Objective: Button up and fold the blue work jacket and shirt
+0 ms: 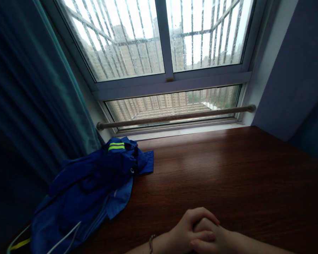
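Low in the head view, my left hand and my right hand are clasped together above the brown wooden tabletop. Their fingers are interlaced and bent around each other, so both are closed. A thin bracelet circles my left wrist. No object shows between the palms, though the inside of the clasp is hidden. Up and to the left, apart from both hands, a crumpled blue jacket with a yellow-green reflective strip lies on the wood.
A white cord and a yellow strip are by the jacket at lower left. Behind the tabletop, a rail crosses in front of a barred window. A blue-green curtain hangs at left, and a wall stands at right.
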Action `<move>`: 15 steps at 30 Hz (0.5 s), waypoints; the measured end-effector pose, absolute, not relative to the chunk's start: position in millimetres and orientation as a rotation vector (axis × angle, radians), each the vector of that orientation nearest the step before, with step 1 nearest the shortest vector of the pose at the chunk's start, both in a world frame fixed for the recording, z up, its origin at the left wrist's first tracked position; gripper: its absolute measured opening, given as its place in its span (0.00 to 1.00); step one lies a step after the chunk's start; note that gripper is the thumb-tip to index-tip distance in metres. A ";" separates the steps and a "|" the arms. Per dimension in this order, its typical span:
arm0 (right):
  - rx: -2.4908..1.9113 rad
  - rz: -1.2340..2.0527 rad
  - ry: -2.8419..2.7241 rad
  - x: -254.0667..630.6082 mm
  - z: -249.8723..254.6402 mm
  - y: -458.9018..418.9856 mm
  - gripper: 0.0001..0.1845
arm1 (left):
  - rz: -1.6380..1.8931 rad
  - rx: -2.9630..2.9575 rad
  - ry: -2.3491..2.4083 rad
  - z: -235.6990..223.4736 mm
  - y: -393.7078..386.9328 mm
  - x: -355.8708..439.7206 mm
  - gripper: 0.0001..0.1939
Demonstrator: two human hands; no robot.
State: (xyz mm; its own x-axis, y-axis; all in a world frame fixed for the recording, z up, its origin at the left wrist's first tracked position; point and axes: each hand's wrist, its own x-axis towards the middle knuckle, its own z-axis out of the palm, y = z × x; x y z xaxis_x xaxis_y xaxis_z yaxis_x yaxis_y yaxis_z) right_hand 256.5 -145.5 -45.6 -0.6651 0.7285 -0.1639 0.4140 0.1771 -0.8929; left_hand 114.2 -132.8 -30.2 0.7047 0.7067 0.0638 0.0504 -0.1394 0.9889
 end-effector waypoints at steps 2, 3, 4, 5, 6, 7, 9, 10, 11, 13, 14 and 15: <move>-1.085 1.468 -2.167 255.7 -45.5 -145.6 0.19 | 0.631 1.628 0.631 -30.2 -133.0 113.9 0.17; -1.088 1.464 -2.168 255.4 -45.5 -145.7 0.19 | 0.630 1.629 0.634 -30.3 -133.2 113.9 0.17; -1.097 1.464 -2.165 255.3 -45.3 -146.0 0.19 | 0.629 1.632 0.636 -30.3 -133.5 113.9 0.17; -1.105 1.463 -2.160 255.2 -44.8 -146.3 0.20 | 0.628 1.635 0.640 -30.3 -133.8 114.0 0.17; -1.105 1.467 -2.153 255.3 -44.2 -146.7 0.20 | 0.629 1.637 0.643 -30.1 -134.0 114.1 0.17; -1.100 1.472 -2.147 255.4 -43.3 -147.0 0.21 | 0.627 1.638 0.646 -29.7 -134.2 114.3 0.16; -1.067 1.483 -2.139 255.7 -41.6 -147.3 0.19 | 0.624 1.635 0.646 -28.5 -134.4 114.5 0.16; -1.058 1.487 -2.135 255.8 -41.0 -147.3 0.19 | 0.622 1.631 0.643 -27.8 -134.4 114.6 0.16; -1.060 1.492 -2.133 255.9 -40.8 -147.2 0.19 | 0.618 1.626 0.639 -27.1 -134.3 114.6 0.16; -1.066 1.496 -2.137 256.0 -41.2 -146.7 0.20 | 0.616 1.616 0.632 -26.1 -133.9 114.5 0.16; -1.058 1.491 -2.143 256.0 -41.9 -146.4 0.20 | 0.616 1.612 0.631 -25.9 -133.7 114.4 0.17; -1.048 1.488 -2.151 256.0 -42.7 -146.1 0.21 | 0.614 1.609 0.631 -25.9 -133.5 114.3 0.17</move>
State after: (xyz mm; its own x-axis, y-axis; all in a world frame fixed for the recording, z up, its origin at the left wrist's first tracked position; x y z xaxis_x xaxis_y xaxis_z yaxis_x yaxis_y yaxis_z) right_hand 256.0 -146.1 -42.7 -0.6782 0.7215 -0.1394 0.3849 0.1873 -0.9038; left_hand 114.3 -133.5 -25.9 0.7093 0.7039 0.0378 0.0571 -0.1109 0.9922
